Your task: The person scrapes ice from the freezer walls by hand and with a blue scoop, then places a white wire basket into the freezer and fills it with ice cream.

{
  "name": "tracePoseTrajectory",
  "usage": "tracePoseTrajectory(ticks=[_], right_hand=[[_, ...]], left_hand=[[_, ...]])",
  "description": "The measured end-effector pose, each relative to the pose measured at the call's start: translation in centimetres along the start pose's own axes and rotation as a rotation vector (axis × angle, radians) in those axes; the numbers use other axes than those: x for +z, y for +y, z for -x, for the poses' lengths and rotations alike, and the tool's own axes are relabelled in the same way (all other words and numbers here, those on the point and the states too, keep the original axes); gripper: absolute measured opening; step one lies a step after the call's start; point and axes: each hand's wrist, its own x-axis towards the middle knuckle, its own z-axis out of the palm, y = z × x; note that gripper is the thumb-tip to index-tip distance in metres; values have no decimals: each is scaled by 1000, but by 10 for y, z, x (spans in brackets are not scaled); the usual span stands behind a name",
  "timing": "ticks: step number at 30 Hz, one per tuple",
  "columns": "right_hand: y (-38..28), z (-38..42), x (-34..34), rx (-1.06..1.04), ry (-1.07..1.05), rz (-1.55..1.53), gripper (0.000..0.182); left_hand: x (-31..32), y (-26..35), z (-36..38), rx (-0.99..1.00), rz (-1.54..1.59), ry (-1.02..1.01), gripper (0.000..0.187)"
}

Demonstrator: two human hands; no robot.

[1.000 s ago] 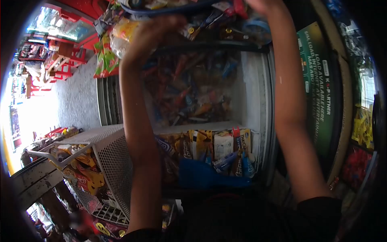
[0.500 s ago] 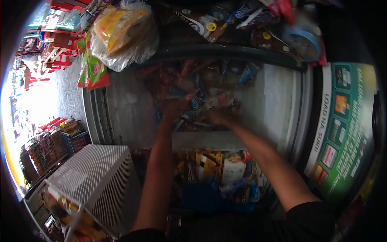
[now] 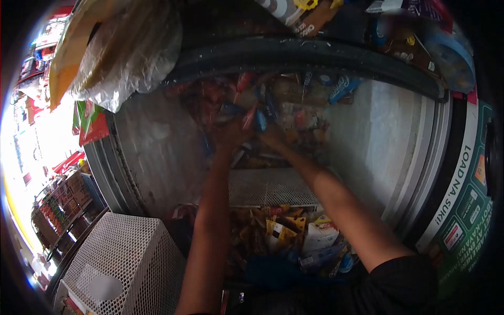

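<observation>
Deep inside a dim chest freezer, both of my hands are among wrapped ice cream cones. My left hand is closed around the lower part of a red-wrapped ice cream cone. Close beside it, my right hand has its fingers at a light blue-wrapped ice cream cone, which points upward. The fingertips of both hands are dark and partly hidden. Another blue-wrapped cone lies at the back right of the pile, and red packs fill its left side.
A white mesh basket stands at the lower left. Nearer my body, yellow and brown packs sit before a mesh divider. The dark freezer rim crosses above my hands, with a clear plastic bag and more packs over it.
My view has moved closer to the freezer. My right hand has moved left to beside my left hand, and the red and light blue cones now stand upright between them.
</observation>
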Motion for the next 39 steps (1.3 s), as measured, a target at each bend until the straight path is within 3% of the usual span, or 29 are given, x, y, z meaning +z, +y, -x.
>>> tracePoseTrajectory(ticks=[1, 2, 3, 4, 5, 7, 9, 11, 12, 13, 14, 16, 18, 20, 22, 24, 25, 26, 27, 30, 32, 33, 35, 36, 37, 39], right_hand=[[8, -6, -9, -11, -134, 31, 54], [13, -7, -18, -26, -267, 62, 54], [17, -4, -25, -24, -272, 62, 54], [15, 0, -36, -28, -301, 216, 57], [9, 3, -46, -35, -330, 371, 59], [-12, 18, -66, -92, -406, 365, 56], [-7, 20, -60, -146, -474, 357, 54], [38, 6, -23, -614, -440, 395, 55], [32, 4, -22, -608, -442, 393, 55], [18, 4, -19, -612, -572, 519, 57], [13, 2, -11, -614, -700, 644, 60], [17, 1, 10, -628, -671, 602, 66], [18, -3, 22, -644, -642, 563, 71], [15, -9, 25, -351, -680, 419, 67], [23, -9, 23, -446, -676, 388, 70], [28, -9, 32, -541, -671, 351, 73], [29, -10, 36, -406, -738, 477, 75], [29, -11, 35, -265, -801, 603, 77], [32, -12, 32, -262, -800, 608, 77], [25, -6, 11, -285, -905, 509, 77], [-10, -7, -24, -41, -1224, 611, 72], [-4, -7, -26, -42, -1224, 614, 72], [11, 0, -37, -217, -966, 495, 69], [17, 0, -39, -214, -963, 498, 69], [15, 1, -45, -208, -985, 475, 70], [23, 3, -48, -197, -1008, 450, 70]], left_hand=[[-5, -1, -1, -6, 2, -8, 63], [-15, 2, -4, -143, -53, -161, 65], [-25, 5, -3, -280, -108, -313, 67], [-32, 6, -1, -285, -105, -316, 67], [-39, 5, 2, -206, -118, -308, 66], [-39, -5, 6, -136, -127, -302, 65], [-31, -16, 6, 129, -416, -285, 56], [-12, -28, 12, 109, -450, -179, 52], [-2, -33, 14, 87, -485, -70, 48], [4, -37, 14, 88, -485, -78, 48], [9, -40, 14, 202, -568, -73, 46], [9, -43, 11, 320, -652, -67, 45], [3, -40, 13, 497, -379, 16, 48], [12, -54, 4, 468, -319, -74, 49], [13, -58, -1, 436, -260, -164, 50], [7, -48, -2, 37, -84, -514, 53], [2, -42, -1, 39, -82, -514, 53], [-1, -35, 1, -86, 17, -563, 52], [-4, -29, 2, -210, 117, -611, 50], [12, -47, -5, -83, 238, -713, 45], [-5, -25, 2, -201, 404, -734, 42], [-12, -17, 6, -318, 558, -756, 39], [-7, -20, 12, -361, 605, -707, 38], [-3, -19, 12, -402, 650, -658, 37], [10, -32, 10, -398, 653, -660, 37], [32, -58, 6, -42, 692, -741, 39]])
